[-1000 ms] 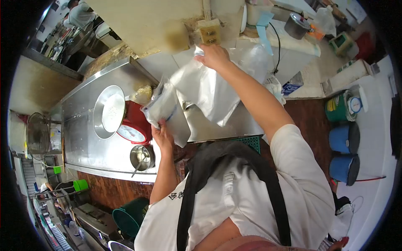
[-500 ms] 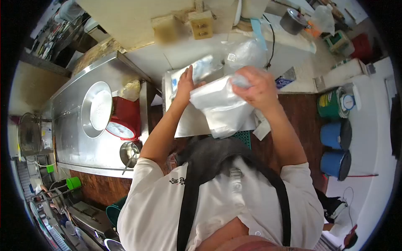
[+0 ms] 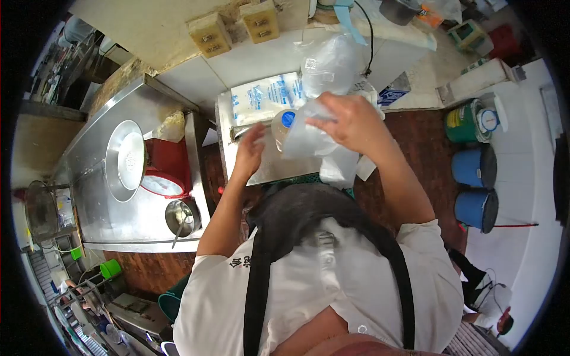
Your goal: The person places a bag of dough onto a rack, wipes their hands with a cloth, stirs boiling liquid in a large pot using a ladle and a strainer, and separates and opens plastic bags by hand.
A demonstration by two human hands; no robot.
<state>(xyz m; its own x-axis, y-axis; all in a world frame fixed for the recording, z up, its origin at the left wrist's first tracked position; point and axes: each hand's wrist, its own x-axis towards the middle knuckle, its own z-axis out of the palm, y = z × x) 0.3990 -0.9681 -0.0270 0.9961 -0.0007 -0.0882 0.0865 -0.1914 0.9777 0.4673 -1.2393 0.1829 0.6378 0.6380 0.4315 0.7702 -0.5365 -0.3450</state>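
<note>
Fingers of the right hand are closed on a thin, cloudy plastic bag in the centre of the frame, while those of the left hand, left of it, are loosely spread and hold nothing. Nearest, at the bottom, are the white shirt and the black apron. Beyond them, the bag hangs over a metal worktop, in front of a bottle with a blue cap; it hides part of the bottle, and whether the two touch I cannot tell. Left of the centre, a small pot with a spoon in it rests on a steel counter, with a red scale behind it. A wide metal bowl, holding something white, is just beside the scale on its left. Farther back, a white packet with blue print lies behind the bottle, and a bulging clear bag is to its right. Two blue buckets stand on the right side of the frame, and two switch boxes are on the wall at the upper left.
</note>
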